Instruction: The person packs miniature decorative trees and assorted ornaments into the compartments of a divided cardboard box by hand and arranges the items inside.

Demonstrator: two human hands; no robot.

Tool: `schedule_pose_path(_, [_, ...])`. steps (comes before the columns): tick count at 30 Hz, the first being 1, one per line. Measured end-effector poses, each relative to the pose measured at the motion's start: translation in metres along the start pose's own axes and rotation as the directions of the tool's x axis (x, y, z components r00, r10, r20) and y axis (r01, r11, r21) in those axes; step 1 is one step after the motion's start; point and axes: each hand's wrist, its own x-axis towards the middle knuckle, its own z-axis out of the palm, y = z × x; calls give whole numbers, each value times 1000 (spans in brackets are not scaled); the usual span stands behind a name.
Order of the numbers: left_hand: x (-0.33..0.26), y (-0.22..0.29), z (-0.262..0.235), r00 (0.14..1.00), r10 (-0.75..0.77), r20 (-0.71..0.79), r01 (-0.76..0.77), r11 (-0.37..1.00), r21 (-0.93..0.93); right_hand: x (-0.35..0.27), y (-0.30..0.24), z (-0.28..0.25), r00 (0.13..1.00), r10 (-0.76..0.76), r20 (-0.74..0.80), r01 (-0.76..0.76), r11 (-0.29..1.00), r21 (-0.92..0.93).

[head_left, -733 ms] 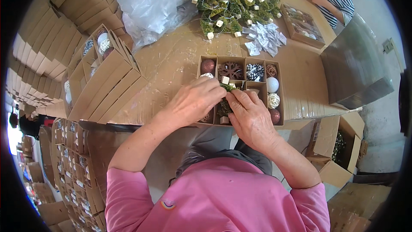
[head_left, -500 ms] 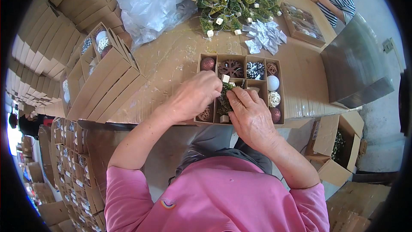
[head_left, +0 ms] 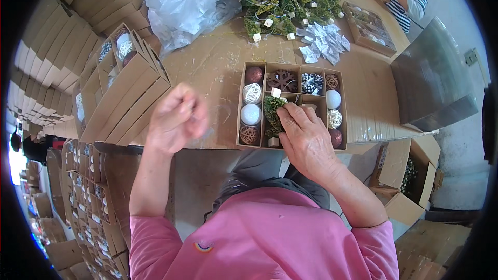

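A divided cardboard box [head_left: 241, 135] lies on the table in front of me. Its left column holds a brown glitter ball [head_left: 254, 75], a white wicker ball [head_left: 252, 93], a white ball [head_left: 251, 114] and a brown twig ball [head_left: 249, 135]. Along the top sit a brown snowflake [head_left: 281, 80] and a white-tipped pinecone [head_left: 312, 83]. My right hand [head_left: 307, 140] grips the right side of a green moss ornament [head_left: 272, 111] with small wooden cubes, in the middle compartment. My left hand [head_left: 179, 119], blurred with fingers curled, is off the box over the table's left part.
More moss ornaments [head_left: 290, 5] are heaped at the back beside paper tags [head_left: 324, 44] and plastic sheeting [head_left: 187, 5]. Filled boxes [head_left: 124, 96] are stacked at left. A grey metal stand [head_left: 436, 78] and an open carton [head_left: 404, 176] are at right. A co-worker in stripes [head_left: 415, 0] is beyond.
My left hand has let go of the moss ornament and swung left off the box, uncovering the left column of balls. My right hand stays on the ornament.
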Motion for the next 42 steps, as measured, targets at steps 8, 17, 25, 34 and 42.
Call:
schedule_pose_path(8, [-114,6,-63,952,-97,-290,139,982,125,0,0,3,1000,-4,-12,4,1000,-8])
schedule_pose_path(17, [-249,-92,-155,278,-191,-941,538,-781,318,2,10,-4,994,-80,-74,75,994,-78])
schedule_pose_path(25, [-56,-44,29,882,464,-78,17,134,991,-1,14,-5,996,-67,-56,60,992,-114])
schedule_pose_path(34, [47,-47,57,987,129,95,-107,93,990,-3,8,-2,998,-32,-56,28,997,-75])
schedule_pose_path(42, [59,-39,54,986,10,168,-168,42,985,-3,6,1,998,-18,-56,14,997,-76])
